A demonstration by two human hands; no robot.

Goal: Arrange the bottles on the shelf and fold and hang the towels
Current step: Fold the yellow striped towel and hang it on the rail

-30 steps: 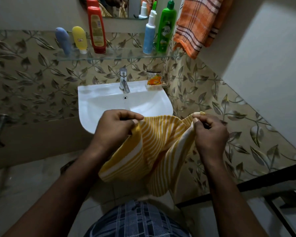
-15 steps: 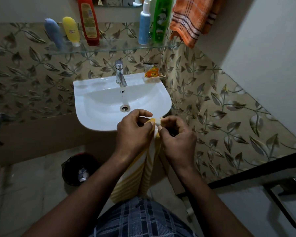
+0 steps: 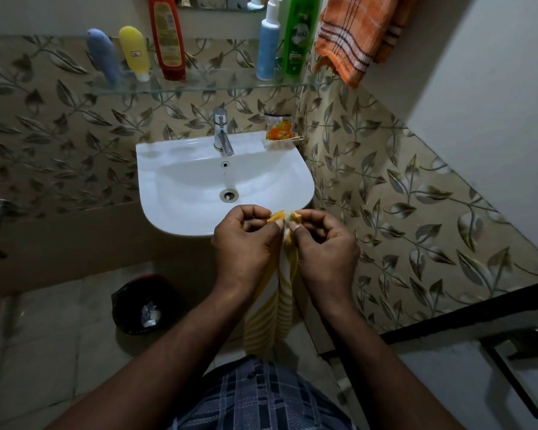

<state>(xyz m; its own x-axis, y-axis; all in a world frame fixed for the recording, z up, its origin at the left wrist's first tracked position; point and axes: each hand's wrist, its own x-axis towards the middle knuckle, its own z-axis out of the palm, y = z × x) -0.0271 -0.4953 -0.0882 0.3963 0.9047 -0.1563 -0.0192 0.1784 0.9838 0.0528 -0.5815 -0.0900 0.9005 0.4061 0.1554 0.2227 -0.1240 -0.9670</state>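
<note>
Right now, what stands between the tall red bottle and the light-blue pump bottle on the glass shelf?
Nothing: the head view shows bare clear glass shelf between the tall red bottle and the light-blue pump bottle.

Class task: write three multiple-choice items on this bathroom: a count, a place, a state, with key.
1. How many bottles stand on the glass shelf? A three B five C seven
2. Where is the orange packet? A glass shelf B bin C sink's rear right corner
3. How is the yellow striped towel held? A corners pinched together B spread wide C one-handed
1 B: five in a row. 2 C: it lies right of the tap. 3 A: left hand and right hand pinch its corners together.
</note>
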